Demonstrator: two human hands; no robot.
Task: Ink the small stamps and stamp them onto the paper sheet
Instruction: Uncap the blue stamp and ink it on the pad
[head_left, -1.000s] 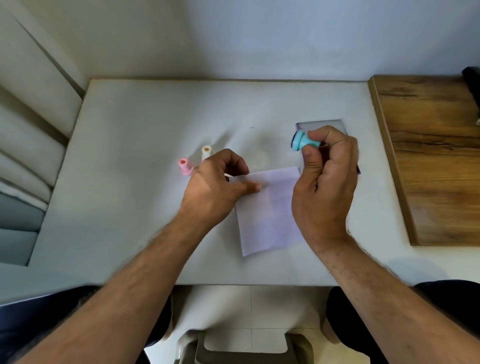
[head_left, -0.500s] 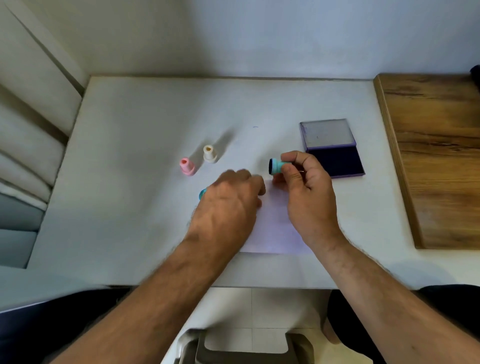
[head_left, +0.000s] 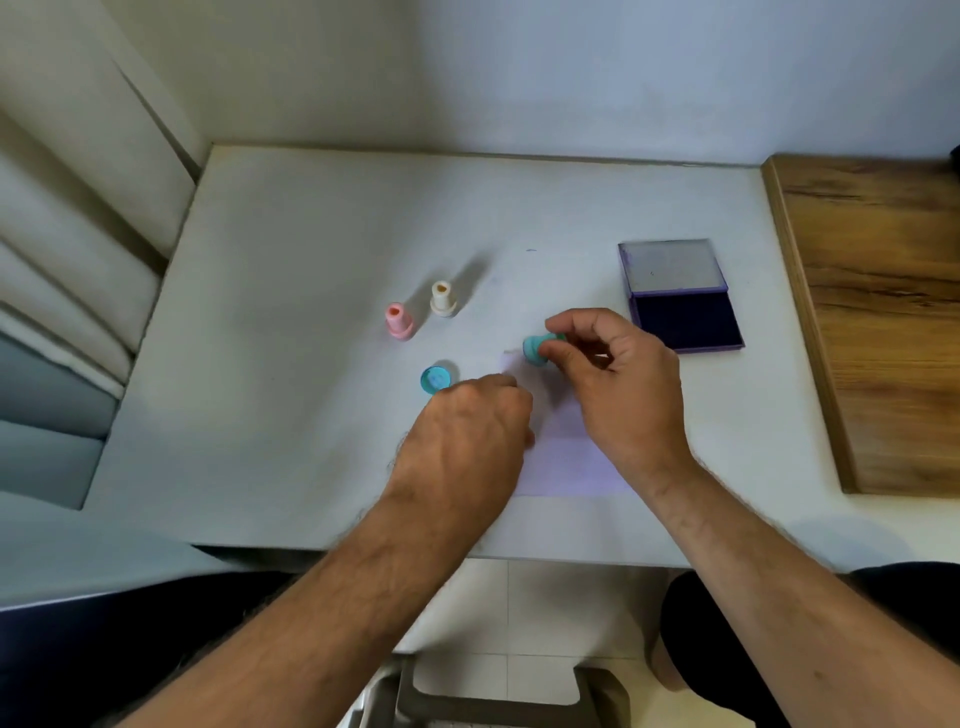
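Paper sheet (head_left: 566, 457) lies on the table (head_left: 291, 395) near its front edge, between the left hand (head_left: 467, 431) and right hand (head_left: 618, 384). Open ink pad (head_left: 680, 296) lies behind and right of the sheet. Two upright stamps (head_left: 399, 321) (head_left: 443, 298) stand behind and left of the sheet; a round cap (head_left: 435, 379) lies before them. Wooden surface (head_left: 883, 312) adjoins the table's right side.

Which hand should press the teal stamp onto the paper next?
Right. The right hand already pinches the teal stamp just over the paper. The left hand rests on the paper's left edge, steadying it.
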